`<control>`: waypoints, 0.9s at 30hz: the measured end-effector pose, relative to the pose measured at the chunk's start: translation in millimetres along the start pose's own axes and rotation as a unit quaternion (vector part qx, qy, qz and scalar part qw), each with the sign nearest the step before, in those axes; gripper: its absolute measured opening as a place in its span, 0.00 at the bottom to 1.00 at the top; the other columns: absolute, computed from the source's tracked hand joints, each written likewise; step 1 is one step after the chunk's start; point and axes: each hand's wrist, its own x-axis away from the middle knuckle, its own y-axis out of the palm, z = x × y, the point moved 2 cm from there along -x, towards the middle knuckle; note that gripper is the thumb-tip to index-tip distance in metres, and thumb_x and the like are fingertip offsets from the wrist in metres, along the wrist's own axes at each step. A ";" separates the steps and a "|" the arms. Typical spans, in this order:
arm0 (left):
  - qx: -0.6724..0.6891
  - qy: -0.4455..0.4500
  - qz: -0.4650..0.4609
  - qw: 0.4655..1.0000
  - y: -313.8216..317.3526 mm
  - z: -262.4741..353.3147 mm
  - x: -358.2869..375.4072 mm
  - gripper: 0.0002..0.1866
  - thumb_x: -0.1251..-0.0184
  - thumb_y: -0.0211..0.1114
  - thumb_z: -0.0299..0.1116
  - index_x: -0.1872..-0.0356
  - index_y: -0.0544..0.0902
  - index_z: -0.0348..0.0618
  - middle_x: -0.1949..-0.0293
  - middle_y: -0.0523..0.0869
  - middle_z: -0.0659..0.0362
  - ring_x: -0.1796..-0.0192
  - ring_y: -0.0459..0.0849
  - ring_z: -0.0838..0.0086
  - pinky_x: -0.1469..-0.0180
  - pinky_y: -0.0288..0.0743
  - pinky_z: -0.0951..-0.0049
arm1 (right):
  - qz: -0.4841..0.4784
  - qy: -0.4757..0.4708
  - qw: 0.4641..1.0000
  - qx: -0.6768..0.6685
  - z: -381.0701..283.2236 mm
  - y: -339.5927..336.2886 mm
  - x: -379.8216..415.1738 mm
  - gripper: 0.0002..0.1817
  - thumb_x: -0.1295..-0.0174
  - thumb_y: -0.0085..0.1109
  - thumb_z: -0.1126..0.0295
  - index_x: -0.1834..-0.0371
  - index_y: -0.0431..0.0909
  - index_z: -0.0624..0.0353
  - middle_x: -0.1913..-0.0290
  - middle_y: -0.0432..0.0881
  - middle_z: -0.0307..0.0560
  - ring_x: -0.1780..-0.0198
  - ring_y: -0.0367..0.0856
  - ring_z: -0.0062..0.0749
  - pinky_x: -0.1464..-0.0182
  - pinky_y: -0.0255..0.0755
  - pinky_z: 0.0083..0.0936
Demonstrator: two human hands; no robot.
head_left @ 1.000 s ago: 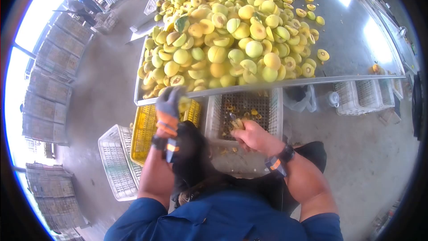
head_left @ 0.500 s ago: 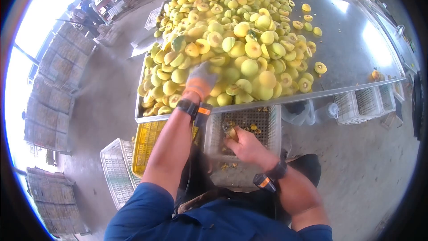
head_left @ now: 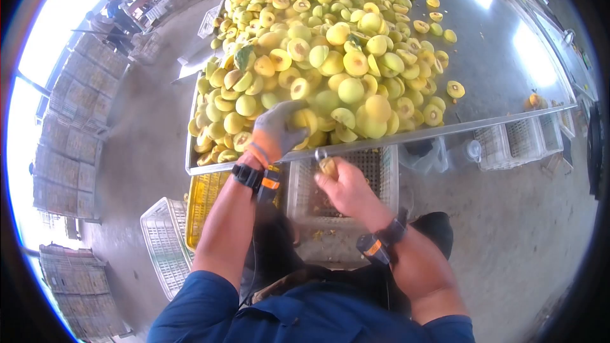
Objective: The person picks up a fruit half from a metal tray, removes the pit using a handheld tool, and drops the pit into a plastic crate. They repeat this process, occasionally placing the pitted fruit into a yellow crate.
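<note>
My left hand (head_left: pixel 277 132), in a grey glove with an orange cuff, is closed round a yellow-green fruit half (head_left: pixel 304 122) at the near edge of a large heap of halved fruit (head_left: pixel 349 91). The heap lies on a metal table (head_left: pixel 492 57). My bare right hand (head_left: pixel 346 185) grips a small tool (head_left: pixel 328 166) by its handle, its metal end pointing up toward the table's edge. Just below and right of my left hand, the tool does not touch the fruit.
Beneath the table edge stands a pale crate (head_left: pixel 381 184), with a yellow crate (head_left: pixel 204 203) and a white crate (head_left: pixel 159 235) to its left. More white crates (head_left: pixel 508 146) are at the right. Stacked crates (head_left: pixel 70 146) line the left side; people (head_left: pixel 114 22) are far back left.
My left hand has drawn back from the heap with a fruit half in it. My right hand has risen with the tool from over the crate toward the table edge.
</note>
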 end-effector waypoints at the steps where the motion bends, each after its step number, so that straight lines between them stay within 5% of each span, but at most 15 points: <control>1: -0.010 0.032 0.016 0.999 -4.1 4.9 8.2 0.34 0.44 0.84 0.32 0.33 0.86 0.41 0.41 0.93 0.52 0.41 0.93 0.66 0.38 0.86 0.65 | 0.014 0.017 0.999 -0.023 3.4 -1.7 -5.4 0.24 0.24 0.65 0.54 0.46 0.80 0.69 0.57 0.89 0.66 0.52 0.89 0.61 0.47 0.79 0.47; 5: 0.079 0.067 -0.014 0.995 -11.0 22.6 36.7 0.35 0.46 0.84 0.25 0.32 0.84 0.43 0.37 0.89 0.51 0.42 0.92 0.61 0.40 0.86 0.65 | 0.060 0.052 0.989 -0.127 2.3 -8.9 -23.7 0.27 0.25 0.68 0.51 0.45 0.80 0.69 0.58 0.89 0.52 0.58 0.87 0.39 0.51 0.79 0.36; 11: 0.143 0.061 -0.018 0.988 -3.1 31.8 60.4 0.39 0.48 0.84 0.24 0.30 0.82 0.44 0.34 0.86 0.51 0.33 0.86 0.57 0.34 0.84 0.62 | 0.034 0.101 0.968 -0.227 -7.9 -6.6 -35.5 0.22 0.28 0.73 0.56 0.44 0.82 0.63 0.60 0.86 0.42 0.73 0.80 0.19 0.72 0.74 0.21; 17: 0.339 -0.016 -0.012 0.940 0.2 8.2 62.8 0.38 0.48 0.85 0.26 0.31 0.84 0.45 0.40 0.89 0.53 0.37 0.89 0.63 0.34 0.82 0.65 | 0.065 0.134 0.931 -0.334 -2.2 11.1 -41.1 0.20 0.29 0.71 0.57 0.45 0.82 0.61 0.61 0.85 0.41 0.72 0.82 0.22 0.72 0.74 0.22; 20: 0.442 -0.063 0.012 0.895 -10.8 -6.8 65.8 0.36 0.45 0.82 0.28 0.31 0.83 0.37 0.39 0.89 0.55 0.37 0.87 0.69 0.32 0.80 0.67 | 0.052 0.150 0.885 -0.438 0.7 18.3 -44.8 0.21 0.28 0.69 0.55 0.44 0.82 0.61 0.60 0.85 0.41 0.72 0.82 0.24 0.72 0.74 0.23; 23: 0.549 -0.069 0.037 0.832 -13.5 -33.3 69.6 0.41 0.44 0.84 0.38 0.29 0.80 0.32 0.34 0.87 0.51 0.33 0.85 0.66 0.28 0.78 0.65 | 0.049 0.112 0.901 -0.417 6.6 15.6 -61.3 0.22 0.26 0.66 0.54 0.41 0.80 0.61 0.60 0.85 0.41 0.72 0.82 0.26 0.72 0.73 0.24; 27: 0.568 -0.075 0.042 0.819 -15.9 -41.6 68.7 0.46 0.42 0.84 0.42 0.24 0.77 0.31 0.30 0.85 0.48 0.29 0.84 0.63 0.25 0.76 0.62 | 0.121 -0.004 0.984 -0.134 -12.8 17.5 -72.1 0.25 0.26 0.69 0.60 0.35 0.77 0.68 0.49 0.87 0.49 0.56 0.89 0.37 0.55 0.83 0.32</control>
